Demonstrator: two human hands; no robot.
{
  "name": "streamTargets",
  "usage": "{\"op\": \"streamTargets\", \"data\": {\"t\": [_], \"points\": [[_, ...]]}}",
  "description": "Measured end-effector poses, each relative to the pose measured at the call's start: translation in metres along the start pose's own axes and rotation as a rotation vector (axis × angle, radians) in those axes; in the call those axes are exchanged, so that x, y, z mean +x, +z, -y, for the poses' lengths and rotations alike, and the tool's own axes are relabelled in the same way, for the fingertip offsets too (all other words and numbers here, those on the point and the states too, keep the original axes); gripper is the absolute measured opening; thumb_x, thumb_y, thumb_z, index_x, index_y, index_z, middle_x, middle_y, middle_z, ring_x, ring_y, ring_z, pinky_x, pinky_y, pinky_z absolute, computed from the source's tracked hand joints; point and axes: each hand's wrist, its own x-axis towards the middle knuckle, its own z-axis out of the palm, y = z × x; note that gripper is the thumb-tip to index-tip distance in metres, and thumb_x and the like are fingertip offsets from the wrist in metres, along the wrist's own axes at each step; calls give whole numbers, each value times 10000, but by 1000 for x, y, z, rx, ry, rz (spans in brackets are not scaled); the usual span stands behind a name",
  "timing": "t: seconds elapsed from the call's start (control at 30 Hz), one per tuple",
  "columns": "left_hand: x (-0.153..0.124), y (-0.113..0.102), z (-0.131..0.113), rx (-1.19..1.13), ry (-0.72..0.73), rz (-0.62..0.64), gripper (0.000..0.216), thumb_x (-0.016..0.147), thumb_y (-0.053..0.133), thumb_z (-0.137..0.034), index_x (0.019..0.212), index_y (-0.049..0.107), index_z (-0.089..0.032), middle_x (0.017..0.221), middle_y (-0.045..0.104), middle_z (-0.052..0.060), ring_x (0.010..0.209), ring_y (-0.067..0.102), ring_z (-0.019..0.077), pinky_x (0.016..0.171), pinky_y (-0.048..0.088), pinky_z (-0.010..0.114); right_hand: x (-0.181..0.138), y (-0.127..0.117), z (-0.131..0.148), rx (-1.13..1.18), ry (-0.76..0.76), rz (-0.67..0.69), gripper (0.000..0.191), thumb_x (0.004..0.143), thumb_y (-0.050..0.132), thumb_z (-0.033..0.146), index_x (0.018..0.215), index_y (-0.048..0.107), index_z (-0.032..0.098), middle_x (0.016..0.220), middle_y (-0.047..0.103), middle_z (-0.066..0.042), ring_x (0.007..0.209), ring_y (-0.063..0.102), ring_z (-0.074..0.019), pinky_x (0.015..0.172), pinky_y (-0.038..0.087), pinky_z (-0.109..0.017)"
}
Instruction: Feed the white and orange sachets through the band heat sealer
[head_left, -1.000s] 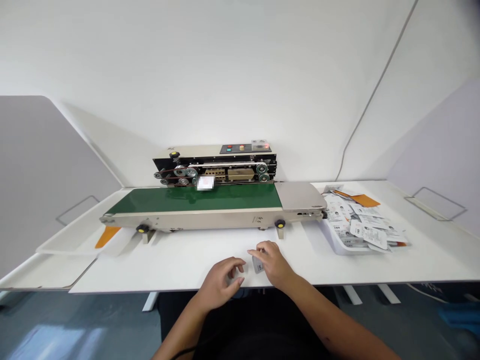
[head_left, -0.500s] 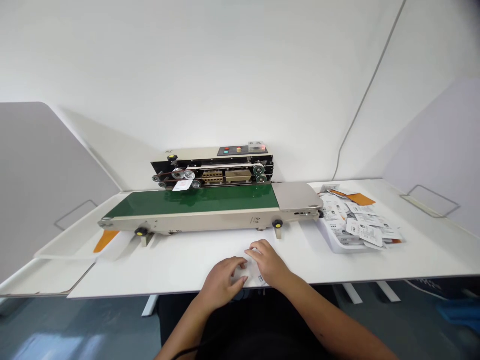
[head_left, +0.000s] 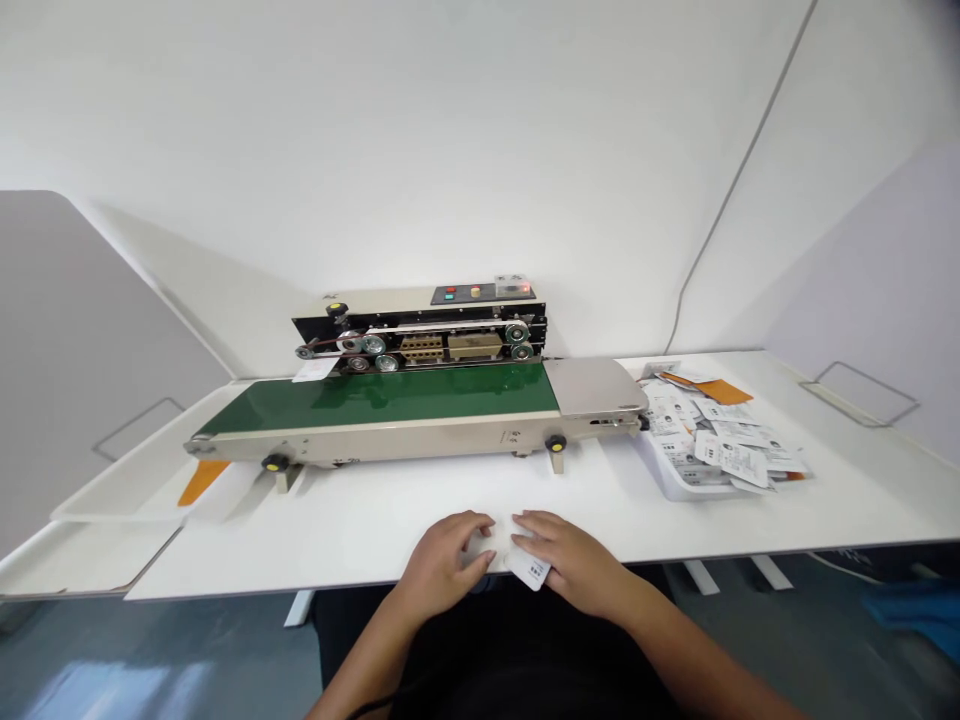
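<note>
A small white printed packet (head_left: pixel 529 568) is in my right hand (head_left: pixel 574 558), held at the table's front edge with its corner tilted down. The thumb lies under it and the fingers reach over its top. To its left, my left hand (head_left: pixel 448 562) rests at the same edge, curled with thumb and fingertips apart. A pale patch shows between them; I cannot tell whether it is tabletop or plastic. Beyond both hands stands a band sealing machine (head_left: pixel 420 335) with a green conveyor belt (head_left: pixel 405 395). Another white packet (head_left: pixel 315 369) sticks out at the left end of its rollers.
A white bin (head_left: pixel 694 490) heaped with printed packets (head_left: pixel 731 455) and orange pieces (head_left: pixel 724 391) is at the right. At the left, a translucent tray (head_left: pixel 112 510) holds an orange piece (head_left: pixel 202 483) under the conveyor's end. Adjusting knobs (head_left: pixel 275 463) jut from the machine's front.
The packet on the machine has travelled left past the rollers. My right hand has turned and shifted right, taking the small packet with it. My left hand has hardly moved.
</note>
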Motion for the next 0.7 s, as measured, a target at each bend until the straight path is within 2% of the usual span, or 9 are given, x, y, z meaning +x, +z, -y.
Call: {"op": "streamTargets", "data": {"t": [0.1,0.2,0.27,0.33,0.4,0.5,0.63,0.7], "points": [[-1,0,1,-13,10,0,348,904,666,-280,1252,644,-265,1122,743,48,873,669,218,872,548,359,7,-1,2,134,-24,-55,552,925,482,78,1415,640,276,1460,624,-69,1361,550,-249,1153,445,-457],[-5,-2,5,-67,32,-2,451,927,663,-367,1356,577,-257,1142,731,66,823,654,203,838,552,353,20,-4,12,337,123,-131,373,945,533,157,1255,715,257,1170,754,-56,1078,688,-230,977,550,-392],[-9,-5,8,-154,68,12,557,933,666,-445,1429,516,-243,1135,732,79,826,664,208,819,559,344,30,-4,17,514,234,-86,269,909,619,209,1155,724,238,982,768,-26,833,707,-200,774,580,-320],[-11,-8,12,-227,103,45,603,933,672,-478,1458,498,-238,1166,738,92,910,692,233,849,564,343,38,-2,19,658,301,15,256,868,672,231,1120,718,226,880,753,-4,635,649,-153,593,528,-254],[-12,-10,15,-220,104,72,534,944,674,-459,1423,551,-257,1247,732,95,1039,698,260,933,551,360,45,0,17,720,335,88,245,866,687,264,1105,724,221,831,736,4,543,583,-121,509,460,-223],[-10,-9,17,-170,30,71,383,957,664,-412,1310,632,-266,1224,749,76,1028,711,255,932,551,360,51,1,14,722,335,94,212,872,703,316,1053,740,212,818,726,4,600,607,-133,547,460,-225],[-7,-7,12,-329,-44,91,444,955,668,-339,1370,539,-250,1096,786,50,923,745,219,838,571,310,49,-1,15,718,286,29,227,896,675,322,1078,744,206,951,759,-21,840,697,-199,727,528,-279],[-6,-7,9,-372,-60,99,438,946,679,-314,1352,526,-255,1059,792,34,924,750,214,831,564,301,47,-2,16,699,272,37,235,927,630,322,1100,742,209,965,762,-24,850,700,-203,730,528,-284]]}}
